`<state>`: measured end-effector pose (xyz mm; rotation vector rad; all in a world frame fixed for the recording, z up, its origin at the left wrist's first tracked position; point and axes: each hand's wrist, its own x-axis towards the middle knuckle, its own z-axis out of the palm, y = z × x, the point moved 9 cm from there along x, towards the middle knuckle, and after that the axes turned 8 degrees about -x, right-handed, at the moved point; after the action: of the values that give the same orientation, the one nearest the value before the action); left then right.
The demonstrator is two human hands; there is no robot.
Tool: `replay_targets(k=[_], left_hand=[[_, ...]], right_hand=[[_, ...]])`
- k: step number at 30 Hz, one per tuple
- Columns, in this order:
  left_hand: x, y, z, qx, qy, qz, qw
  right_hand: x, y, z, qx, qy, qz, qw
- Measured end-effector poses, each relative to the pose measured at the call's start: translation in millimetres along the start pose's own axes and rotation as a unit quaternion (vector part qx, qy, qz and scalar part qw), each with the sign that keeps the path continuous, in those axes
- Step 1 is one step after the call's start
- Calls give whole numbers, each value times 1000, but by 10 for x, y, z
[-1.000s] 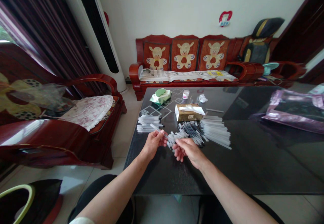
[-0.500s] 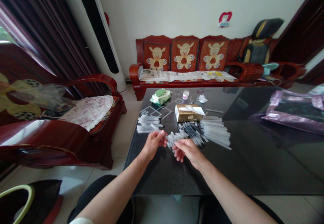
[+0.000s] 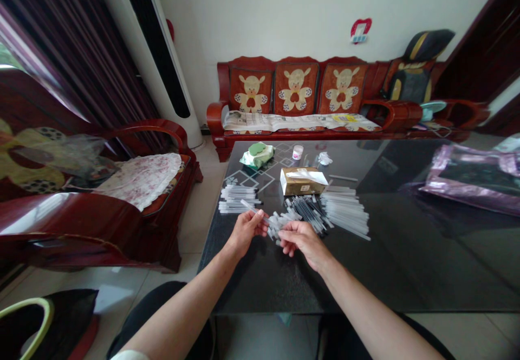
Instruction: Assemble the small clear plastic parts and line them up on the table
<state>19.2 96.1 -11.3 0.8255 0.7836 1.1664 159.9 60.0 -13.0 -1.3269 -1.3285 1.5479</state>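
My left hand [image 3: 248,232] is closed around a thin translucent pen barrel [image 3: 247,206], which sticks out past the fingers toward the upper left. Just to the right, my right hand [image 3: 304,242] is closed, thumb and forefinger pinched near the barrel's other end; whatever it grips is too small to make out. Between and beyond the hands lies a heap of short translucent pen caps [image 3: 284,218]. Thin black pen refills [image 3: 307,209] are piled right of the caps, and long translucent barrels [image 3: 345,211] fan out farther right. On the left rests a stack of dark-tipped pens [image 3: 238,199].
Behind the piles on the dark glossy table [image 3: 390,262] stands a tissue box [image 3: 301,186]. Farther back are a green wipes pack [image 3: 257,156], a small white jar [image 3: 298,152] and crumpled tissue [image 3: 324,158]. A purple-edged plastic bag [image 3: 459,186] lies at right.
The right hand has shifted very slightly upward, its fingers still pinched. The left hand holds the barrel in nearly the same place, and the piles look unchanged.
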Motion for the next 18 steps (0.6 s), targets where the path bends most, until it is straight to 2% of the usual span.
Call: replay_targets(k=[6, 14, 18], left_hand=[[0, -14, -14, 2, 0, -1, 1000], [-24, 17, 28, 3, 2, -2, 1000], [-18, 37, 7, 2, 14, -4, 1000]], right_hand=[[-35, 0, 55, 0, -25, 18, 1000], [8, 20, -42, -12, 21, 11, 1000], [-6, 9, -36, -16, 14, 7, 1000]])
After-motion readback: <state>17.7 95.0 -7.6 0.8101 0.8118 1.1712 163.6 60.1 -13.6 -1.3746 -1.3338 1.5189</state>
